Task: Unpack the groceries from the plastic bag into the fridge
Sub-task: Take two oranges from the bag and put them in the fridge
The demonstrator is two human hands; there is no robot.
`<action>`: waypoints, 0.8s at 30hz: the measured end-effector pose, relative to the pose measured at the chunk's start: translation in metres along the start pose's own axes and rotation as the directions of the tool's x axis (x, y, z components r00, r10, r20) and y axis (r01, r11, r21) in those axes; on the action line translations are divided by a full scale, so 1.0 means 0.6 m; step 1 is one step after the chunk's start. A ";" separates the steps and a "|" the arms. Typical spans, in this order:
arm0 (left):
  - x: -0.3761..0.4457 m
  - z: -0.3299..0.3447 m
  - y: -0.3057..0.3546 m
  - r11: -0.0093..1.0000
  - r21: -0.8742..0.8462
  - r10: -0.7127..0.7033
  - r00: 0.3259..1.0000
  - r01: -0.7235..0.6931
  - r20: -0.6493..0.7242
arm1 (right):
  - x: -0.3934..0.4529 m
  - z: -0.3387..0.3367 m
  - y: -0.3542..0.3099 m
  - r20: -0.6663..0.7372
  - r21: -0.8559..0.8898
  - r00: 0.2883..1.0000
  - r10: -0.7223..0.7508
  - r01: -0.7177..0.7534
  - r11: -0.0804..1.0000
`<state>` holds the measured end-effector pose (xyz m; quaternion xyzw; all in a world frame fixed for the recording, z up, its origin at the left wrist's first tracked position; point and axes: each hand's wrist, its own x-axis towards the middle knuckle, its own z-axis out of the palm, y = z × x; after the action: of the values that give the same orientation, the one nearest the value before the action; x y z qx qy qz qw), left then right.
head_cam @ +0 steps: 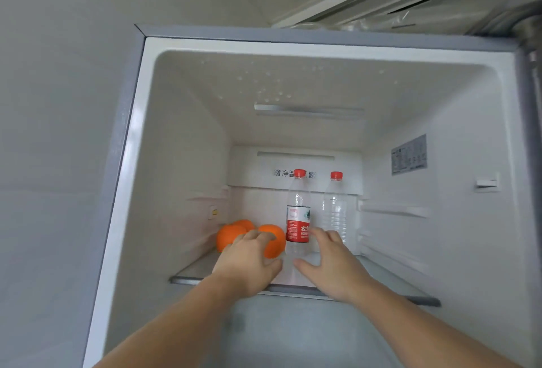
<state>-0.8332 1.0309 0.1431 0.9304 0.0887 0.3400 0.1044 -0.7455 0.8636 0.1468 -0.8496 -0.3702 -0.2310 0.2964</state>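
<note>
Resting on an orange point(274, 243), left hand point(249, 262); right hand point(330, 265) open.

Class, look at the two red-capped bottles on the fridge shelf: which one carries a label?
The left bottle, standing nearer the oranges, has a red and white label around its middle. The right bottle is bare clear plastic.

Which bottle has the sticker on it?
Look inside the open fridge at its glass shelf, where two clear bottles with red caps stand upright. The labelled bottle is the left one, just right of the oranges. Only it wears a red and white label; the bare bottle has none.
</note>
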 end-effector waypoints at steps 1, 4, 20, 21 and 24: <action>-0.005 -0.001 0.007 0.999 -0.019 0.030 1.000 -0.030 -0.001 | -0.013 -0.011 -0.003 -0.010 -0.025 1.000 0.028 -0.028 0.999; -0.032 -0.008 0.017 0.990 -0.003 0.140 0.990 -0.140 0.022 | -0.056 -0.032 -0.021 -0.047 -0.094 0.992 0.116 -0.120 0.988; -0.185 -0.108 0.095 0.867 -0.188 0.487 0.866 -0.462 0.114 | -0.320 -0.203 -0.186 -0.120 -0.432 0.958 0.259 -0.285 0.855; -0.198 -0.116 0.115 0.852 -0.200 0.510 0.854 -0.484 0.107 | -0.346 -0.222 -0.193 -0.138 -0.448 0.951 0.277 -0.309 0.839; -0.246 -0.133 0.183 0.799 -0.280 0.571 0.817 -0.532 0.077 | -0.435 -0.279 -0.212 -0.192 -0.477 0.926 0.326 -0.379 0.793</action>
<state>-0.9862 0.9007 0.1400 0.9192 -0.2378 0.2893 0.1215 -1.0333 0.6921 0.1499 -0.9385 -0.1165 -0.3025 0.1192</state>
